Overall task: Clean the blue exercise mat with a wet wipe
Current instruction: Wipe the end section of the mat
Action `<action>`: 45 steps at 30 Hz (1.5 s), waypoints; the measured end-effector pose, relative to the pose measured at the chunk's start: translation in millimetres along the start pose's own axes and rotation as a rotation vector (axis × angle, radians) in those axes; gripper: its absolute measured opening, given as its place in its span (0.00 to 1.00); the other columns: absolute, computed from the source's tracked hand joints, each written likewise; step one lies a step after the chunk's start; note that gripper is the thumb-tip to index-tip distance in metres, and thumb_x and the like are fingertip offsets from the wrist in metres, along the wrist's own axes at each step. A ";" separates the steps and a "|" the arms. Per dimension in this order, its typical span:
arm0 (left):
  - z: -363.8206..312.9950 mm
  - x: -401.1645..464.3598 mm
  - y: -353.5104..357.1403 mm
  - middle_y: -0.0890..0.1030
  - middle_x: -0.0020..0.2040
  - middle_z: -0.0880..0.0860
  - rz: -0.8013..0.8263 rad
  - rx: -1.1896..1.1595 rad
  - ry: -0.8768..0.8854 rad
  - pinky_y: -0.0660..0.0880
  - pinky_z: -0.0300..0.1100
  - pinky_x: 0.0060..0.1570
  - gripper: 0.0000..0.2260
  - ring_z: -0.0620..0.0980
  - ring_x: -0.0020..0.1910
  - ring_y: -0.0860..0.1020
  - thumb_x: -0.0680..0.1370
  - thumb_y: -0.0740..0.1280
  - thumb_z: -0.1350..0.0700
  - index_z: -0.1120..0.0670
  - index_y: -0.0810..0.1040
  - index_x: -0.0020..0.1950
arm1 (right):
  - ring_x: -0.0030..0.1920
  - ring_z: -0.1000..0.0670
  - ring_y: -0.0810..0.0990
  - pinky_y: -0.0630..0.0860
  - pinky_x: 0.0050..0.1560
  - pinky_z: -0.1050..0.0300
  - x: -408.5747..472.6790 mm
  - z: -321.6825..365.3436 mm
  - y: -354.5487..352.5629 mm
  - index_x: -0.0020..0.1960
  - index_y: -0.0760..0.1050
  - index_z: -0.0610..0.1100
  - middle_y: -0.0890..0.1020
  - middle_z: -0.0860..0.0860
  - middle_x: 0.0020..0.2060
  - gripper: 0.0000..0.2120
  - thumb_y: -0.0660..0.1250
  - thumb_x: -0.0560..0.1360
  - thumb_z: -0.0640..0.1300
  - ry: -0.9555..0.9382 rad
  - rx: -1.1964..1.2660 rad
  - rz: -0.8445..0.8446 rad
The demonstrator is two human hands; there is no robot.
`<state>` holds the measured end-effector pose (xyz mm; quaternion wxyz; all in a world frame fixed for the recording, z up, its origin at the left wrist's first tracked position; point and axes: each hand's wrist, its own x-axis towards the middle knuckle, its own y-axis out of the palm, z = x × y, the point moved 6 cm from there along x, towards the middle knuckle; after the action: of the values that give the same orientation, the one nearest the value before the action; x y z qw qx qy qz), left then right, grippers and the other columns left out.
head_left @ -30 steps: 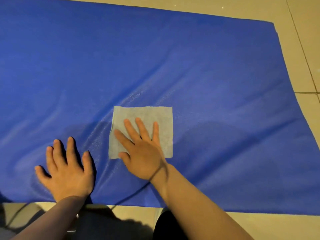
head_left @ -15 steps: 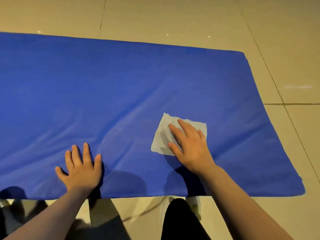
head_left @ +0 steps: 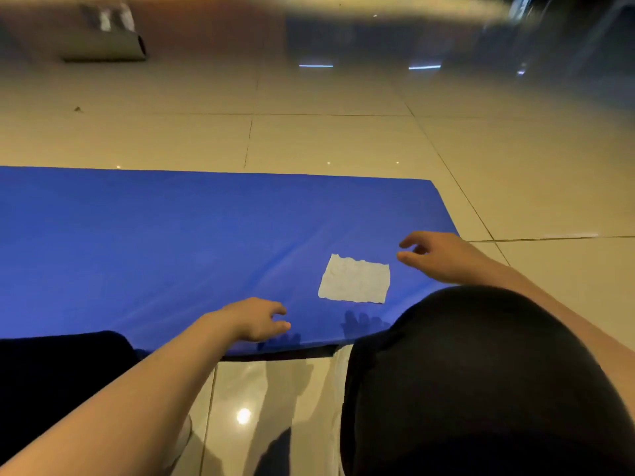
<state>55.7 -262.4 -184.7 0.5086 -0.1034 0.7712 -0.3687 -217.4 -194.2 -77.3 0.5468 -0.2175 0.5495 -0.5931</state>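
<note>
My left knee (head_left: 58, 369) in dark cloth fills the lower left corner, overlapping the near edge of the blue exercise mat (head_left: 165, 242). The mat lies flat on the pale tiled floor (head_left: 330, 139), running off the left side of view, its right end in sight. Next, my left hand (head_left: 256, 319) hangs just above the mat's near edge, fingers loosely curled, holding nothing; its shadow falls on the mat below it. Just to the right, the wet wipe (head_left: 354, 282) lies flat and slightly wrinkled on the mat, near the right end and close to the near edge, with neither hand on it. Right of the wipe, my right hand (head_left: 436, 257) hovers over the mat's right edge, fingers relaxed and slightly bent, gripping nothing, apart from the wipe. My right knee (head_left: 481, 379), dark too, bulks up in the lower right. Far back on the left, a blurred grey object (head_left: 103, 46) sits on the floor.
</note>
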 end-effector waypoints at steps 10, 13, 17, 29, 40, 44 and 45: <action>-69.2 -156.6 -108.9 0.67 0.76 0.50 -0.201 0.277 0.158 0.62 0.47 0.70 0.24 0.52 0.73 0.66 0.83 0.56 0.41 0.44 0.59 0.79 | 0.61 0.51 0.73 0.67 0.70 0.49 -104.8 86.8 -72.7 0.74 0.63 0.56 0.69 0.52 0.71 0.24 0.59 0.80 0.59 -0.105 -0.136 0.269; -74.2 -187.8 -121.3 0.67 0.76 0.49 -0.271 0.293 0.206 0.62 0.47 0.70 0.25 0.51 0.73 0.67 0.83 0.56 0.40 0.42 0.58 0.79 | 0.67 0.50 0.71 0.65 0.71 0.49 -104.3 114.8 -56.7 0.74 0.63 0.57 0.70 0.53 0.71 0.24 0.59 0.80 0.61 -0.132 -0.172 0.273; -70.6 -212.5 -116.5 0.65 0.76 0.49 -0.246 0.319 0.209 0.62 0.46 0.68 0.26 0.51 0.74 0.65 0.83 0.55 0.39 0.42 0.55 0.80 | 0.69 0.48 0.70 0.65 0.70 0.49 -88.9 131.4 -22.5 0.76 0.61 0.55 0.70 0.52 0.71 0.26 0.58 0.80 0.62 -0.105 -0.372 0.359; -118.3 -175.9 -125.8 0.77 0.64 0.49 -0.416 0.072 0.380 0.72 0.46 0.60 0.18 0.50 0.61 0.74 0.83 0.58 0.43 0.46 0.72 0.71 | 0.60 0.44 0.76 0.71 0.63 0.49 -74.7 128.0 -20.0 0.73 0.66 0.47 0.75 0.44 0.65 0.24 0.58 0.82 0.58 -0.013 -0.423 0.355; -131.3 -161.8 -121.9 0.73 0.69 0.49 -0.306 0.009 0.372 0.67 0.41 0.61 0.17 0.49 0.66 0.71 0.84 0.57 0.48 0.50 0.72 0.71 | 0.60 0.47 0.76 0.71 0.59 0.53 -108.3 51.5 -38.3 0.77 0.60 0.49 0.72 0.48 0.67 0.27 0.58 0.82 0.58 0.195 -0.304 0.361; -125.2 -148.6 -124.5 0.76 0.64 0.49 -0.232 0.029 0.334 0.65 0.38 0.56 0.16 0.48 0.60 0.73 0.84 0.56 0.48 0.50 0.72 0.70 | 0.56 0.46 0.76 0.72 0.54 0.53 -108.3 20.8 -41.5 0.77 0.60 0.49 0.72 0.49 0.60 0.27 0.58 0.82 0.58 0.255 -0.231 0.393; -124.1 -142.8 -124.9 0.77 0.61 0.49 -0.203 0.034 0.323 0.66 0.39 0.55 0.16 0.48 0.56 0.74 0.84 0.57 0.47 0.50 0.72 0.70 | 0.58 0.46 0.76 0.72 0.57 0.52 -105.2 16.1 -41.7 0.77 0.60 0.48 0.73 0.48 0.61 0.26 0.58 0.82 0.57 0.256 -0.235 0.383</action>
<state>-12.1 -216.9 26.8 0.3400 -0.1117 0.8220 -0.4430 -188.3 -115.9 0.7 0.5461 -0.0946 0.7106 -0.4335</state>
